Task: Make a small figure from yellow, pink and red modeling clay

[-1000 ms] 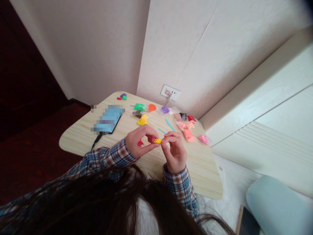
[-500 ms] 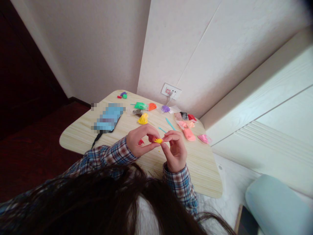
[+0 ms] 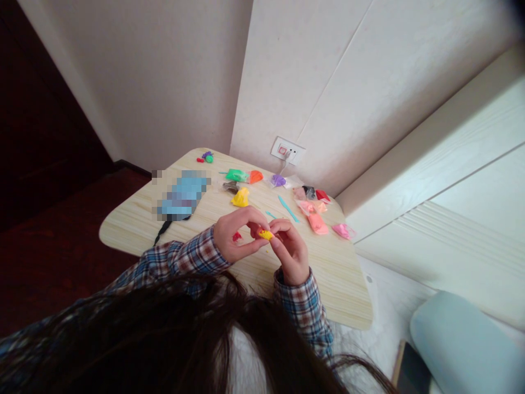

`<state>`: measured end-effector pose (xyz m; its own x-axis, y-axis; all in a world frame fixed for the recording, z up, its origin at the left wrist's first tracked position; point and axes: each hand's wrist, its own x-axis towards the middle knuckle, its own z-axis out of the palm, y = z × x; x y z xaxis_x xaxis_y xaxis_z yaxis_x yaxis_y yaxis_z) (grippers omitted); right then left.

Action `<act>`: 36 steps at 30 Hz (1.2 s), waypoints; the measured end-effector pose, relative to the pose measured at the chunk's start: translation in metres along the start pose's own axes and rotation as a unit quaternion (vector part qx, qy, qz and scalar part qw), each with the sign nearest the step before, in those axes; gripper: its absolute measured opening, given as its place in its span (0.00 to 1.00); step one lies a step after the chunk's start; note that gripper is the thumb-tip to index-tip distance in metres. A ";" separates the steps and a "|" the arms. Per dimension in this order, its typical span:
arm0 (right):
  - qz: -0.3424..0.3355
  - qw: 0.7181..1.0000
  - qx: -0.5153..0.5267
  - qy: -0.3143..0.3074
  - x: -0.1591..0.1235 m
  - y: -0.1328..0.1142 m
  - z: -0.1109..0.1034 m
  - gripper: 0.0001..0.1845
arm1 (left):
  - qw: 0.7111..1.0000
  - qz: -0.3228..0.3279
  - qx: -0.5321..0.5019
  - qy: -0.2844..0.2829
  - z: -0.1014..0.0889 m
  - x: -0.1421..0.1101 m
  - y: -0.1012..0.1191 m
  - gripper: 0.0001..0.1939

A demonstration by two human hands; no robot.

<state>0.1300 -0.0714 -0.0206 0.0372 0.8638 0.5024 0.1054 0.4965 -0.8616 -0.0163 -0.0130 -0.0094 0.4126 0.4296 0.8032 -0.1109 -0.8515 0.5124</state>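
Note:
A small yellow lump of clay (image 3: 266, 235) is pinched between the fingertips of both hands above the light wooden table (image 3: 340, 279). My left hand (image 3: 235, 235) curls around it from the left with thumb and forefinger closed. My right hand (image 3: 291, 249) presses on it from the right with bent fingers. A small red clay piece (image 3: 237, 237) lies on the table under my left hand. Plaid sleeves cover both wrists, and dark hair fills the bottom of the view.
Beyond the hands lie a yellow clay bag (image 3: 240, 198), green (image 3: 235, 175) and orange (image 3: 255, 176) bags, a purple one (image 3: 278, 180), pink ones (image 3: 318, 223), teal plastic tools (image 3: 287, 208) and a blurred blue phone (image 3: 180, 195) with a cable. A wall socket (image 3: 287, 150) sits behind.
My right hand's fingers have curled in closer over the yellow clay. The view has shifted slightly; the hands stay in the same place.

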 end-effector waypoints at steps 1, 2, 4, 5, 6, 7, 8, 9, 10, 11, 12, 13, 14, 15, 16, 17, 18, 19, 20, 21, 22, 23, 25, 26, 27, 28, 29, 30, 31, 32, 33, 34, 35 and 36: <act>0.000 1.000 0.002 0.002 0.000 0.000 0.000 0.08 | 1.000 -0.001 -0.001 0.001 0.000 0.000 0.000 0.09; 0.001 1.000 0.005 0.004 0.000 0.000 0.000 0.08 | 1.000 0.000 -0.002 0.001 0.000 0.001 0.001 0.09; 0.001 1.000 0.012 0.005 0.000 0.000 0.001 0.07 | 1.000 0.003 -0.002 0.005 0.001 0.001 0.001 0.09; 0.001 1.000 0.017 0.006 0.000 0.000 0.001 0.07 | 1.000 0.004 -0.002 0.007 0.001 0.002 0.002 0.09; 0.000 1.000 0.020 0.005 0.000 0.000 0.001 0.06 | 1.000 0.005 -0.001 0.007 0.001 0.002 0.001 0.09; 0.000 1.000 0.023 0.005 0.000 0.000 0.001 0.06 | 1.000 0.006 -0.001 0.005 0.001 0.002 0.001 0.09; 0.000 1.000 0.025 0.005 0.000 0.000 0.001 0.05 | 1.000 0.008 -0.002 0.003 0.001 0.002 0.001 0.09; 0.001 1.000 0.026 0.005 0.000 0.000 0.001 0.05 | 1.000 0.010 -0.004 0.002 0.001 0.001 0.000 0.09; 0.002 1.000 0.026 0.005 0.000 0.000 0.001 0.04 | 1.000 0.011 -0.006 0.000 0.001 0.001 0.000 0.10; 0.002 1.000 0.025 0.006 -0.001 0.000 0.001 0.04 | 1.000 0.012 -0.007 -0.001 0.001 0.001 -0.001 0.10; 0.002 1.000 0.022 0.008 -0.001 0.000 0.001 0.03 | 1.000 0.011 -0.008 -0.003 0.001 0.000 -0.001 0.10; 0.000 1.000 0.017 0.010 -0.001 0.000 0.001 0.03 | 1.000 0.010 -0.008 -0.005 0.001 0.000 -0.001 0.11; -0.004 1.000 0.011 0.013 -0.001 0.000 0.001 0.03 | 1.000 0.010 -0.007 -0.005 0.002 0.000 -0.001 0.11; -0.007 1.000 0.003 0.017 -0.001 0.000 0.001 0.03 | 1.000 0.011 -0.005 -0.004 0.002 0.000 -0.001 0.10; -0.010 1.000 -0.005 0.021 -0.001 0.000 0.002 0.03 | 1.000 0.012 -0.003 -0.002 0.002 0.000 -0.001 0.10; -0.013 1.000 -0.015 0.024 -0.001 0.000 0.002 0.03 | 1.000 0.012 0.000 -0.001 0.002 0.000 -0.001 0.10; -0.016 0.999 -0.027 0.026 -0.001 0.001 0.002 0.03 | 1.000 0.012 0.002 0.000 0.002 0.001 0.000 0.10; -0.019 0.999 -0.040 0.028 -0.001 0.001 0.002 0.03 | 1.000 0.013 0.004 0.001 0.003 0.001 0.000 0.10; -0.022 0.998 -0.054 0.029 -0.001 0.001 0.002 0.03 | 1.000 0.014 0.005 0.001 0.003 0.001 0.000 0.09; -0.025 0.997 -0.067 0.030 -0.001 0.001 0.002 0.03 | 1.000 0.015 0.005 0.002 0.003 0.001 0.000 0.09; -0.029 0.996 -0.079 0.031 -0.001 0.001 0.001 0.03 | 1.000 0.016 0.003 0.005 0.004 0.001 -0.001 0.09; -0.033 0.995 -0.087 0.032 -0.001 0.001 0.001 0.03 | 1.000 0.016 0.000 0.009 0.004 0.001 -0.001 0.09; -0.038 0.994 -0.097 0.031 -0.002 0.000 0.000 0.03 | 1.000 0.010 -0.005 0.013 0.005 0.001 -0.001 0.09; -0.041 0.994 -0.098 0.030 -0.002 0.000 0.000 0.04 | 1.000 0.005 -0.005 0.013 0.005 0.001 -0.001 0.09; -0.043 0.994 -0.098 0.028 -0.002 0.000 -0.001 0.04 | 1.000 -0.002 -0.006 0.012 0.005 0.000 -0.001 0.09; -0.045 0.994 -0.097 0.027 -0.002 0.000 -0.001 0.04 | 1.000 -0.010 -0.006 0.009 0.004 0.000 -0.001 0.09; -0.046 0.994 -0.095 0.026 -0.002 0.000 -0.001 0.05 | 1.000 -0.019 -0.008 0.007 0.004 -0.001 -0.001 0.09; -0.047 0.994 -0.093 0.026 -0.002 0.000 -0.001 0.05 | 1.000 -0.027 -0.010 0.005 0.004 -0.001 -0.001 0.09; -0.048 0.994 -0.092 0.026 -0.002 0.000 -0.002 0.05 | 0.999 -0.033 -0.013 0.004 0.004 -0.002 -0.001 0.09; -0.048 0.994 -0.092 0.027 -0.002 0.000 -0.001 0.05 | 0.999 -0.037 -0.015 0.004 0.004 -0.002 -0.001 0.09; -0.049 0.994 -0.093 0.029 -0.002 0.001 -0.001 0.04 | 0.999 -0.038 -0.017 0.004 0.004 -0.002 -0.002 0.09; -0.049 0.994 -0.094 0.031 -0.002 0.001 -0.001 0.04 | 0.999 -0.040 -0.019 0.003 0.004 -0.003 -0.002 0.09; -0.050 0.994 -0.095 0.033 -0.002 0.001 -0.001 0.04 | 0.999 -0.042 -0.019 0.003 0.004 -0.003 -0.002 0.10; -0.051 0.993 -0.096 0.035 -0.002 0.002 -0.001 0.04 | 0.999 -0.045 -0.019 0.002 0.004 -0.003 -0.002 0.10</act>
<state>0.1308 -0.0728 -0.0231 0.0847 0.7983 0.5963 0.3003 0.5502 -0.7792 -0.0132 -0.0141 -0.0137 0.4197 0.5053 0.7540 -0.1083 -0.7969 0.5943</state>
